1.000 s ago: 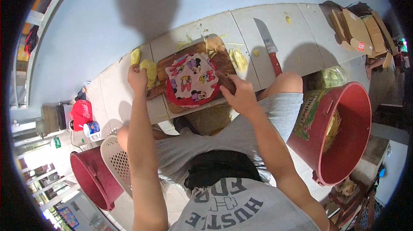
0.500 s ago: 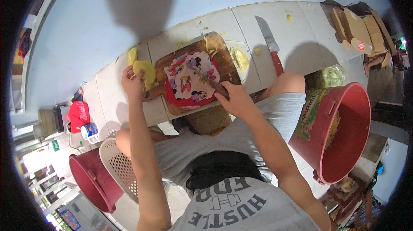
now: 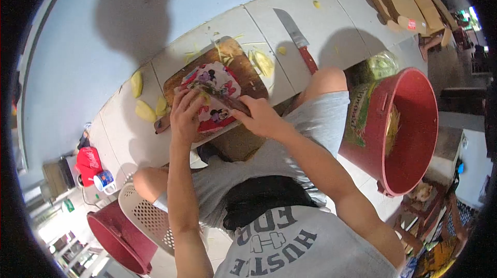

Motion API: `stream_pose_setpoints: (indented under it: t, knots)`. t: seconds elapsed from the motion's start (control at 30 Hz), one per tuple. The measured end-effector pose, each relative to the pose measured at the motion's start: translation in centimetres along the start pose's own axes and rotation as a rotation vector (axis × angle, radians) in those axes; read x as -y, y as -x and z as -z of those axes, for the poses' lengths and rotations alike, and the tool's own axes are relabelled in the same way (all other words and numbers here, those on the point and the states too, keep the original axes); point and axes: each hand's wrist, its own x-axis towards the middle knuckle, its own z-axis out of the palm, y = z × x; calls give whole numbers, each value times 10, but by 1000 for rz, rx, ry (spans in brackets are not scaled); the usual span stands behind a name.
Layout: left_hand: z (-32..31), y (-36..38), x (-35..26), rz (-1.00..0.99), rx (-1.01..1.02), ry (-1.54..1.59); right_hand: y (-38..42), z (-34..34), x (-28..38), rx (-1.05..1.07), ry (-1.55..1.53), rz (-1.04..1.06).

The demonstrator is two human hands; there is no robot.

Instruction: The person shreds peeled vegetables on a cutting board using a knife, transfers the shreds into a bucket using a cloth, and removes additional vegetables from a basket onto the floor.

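My right hand [image 3: 257,116] is closed round the dark handle of a knife [image 3: 230,103], whose blade reaches left towards my left hand. Bent over the board, my left hand [image 3: 186,115] has its fingers curled on a yellow-green fruit piece [image 3: 205,97], mostly hidden by fingers and blade. Under both lies a red-edged cloth [image 3: 225,77] with cartoon figures, spread on a wooden chopping board [image 3: 175,82]. Left of the board are pale yellow slices, one slice [image 3: 136,84] farther back and another slice [image 3: 145,111] nearer. Thin yellow shreds lie along the board's far edge.
A large red-handled knife [image 3: 295,37] lies right of the board, beyond some yellow peelings [image 3: 263,63]. A red bucket [image 3: 414,174] stands at my right, another red bucket [image 3: 116,236] at lower left. Cardboard boxes [image 3: 406,6] sit at far right.
My left hand has left the yellow slices at the left and come over the cloth, beside the knife blade. A slice it held now lies on the tiles. The view has shifted.
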Motion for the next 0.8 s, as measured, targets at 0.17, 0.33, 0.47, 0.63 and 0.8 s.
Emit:
stream_pose_setpoints:
  t: [0.17, 0.33, 0.47, 0.63, 0.8]
  knots:
    - [-29, 35, 5, 121, -123, -74, 3, -14, -5, 1, 52, 45]
    - [-26, 31, -15, 438, -249, 169, 4, -18, -4, 19, 16, 53]
    - [-23, 40, -16, 472, -215, 239, 18, -16, -2, 6, 17, 49]
    - [-25, 49, -16, 456, -255, 316, 25, -12, 6, 143, 55, -44]
    - [-27, 48, -17, 360, -231, 262, 24, -15, 8, 127, 15, -84]
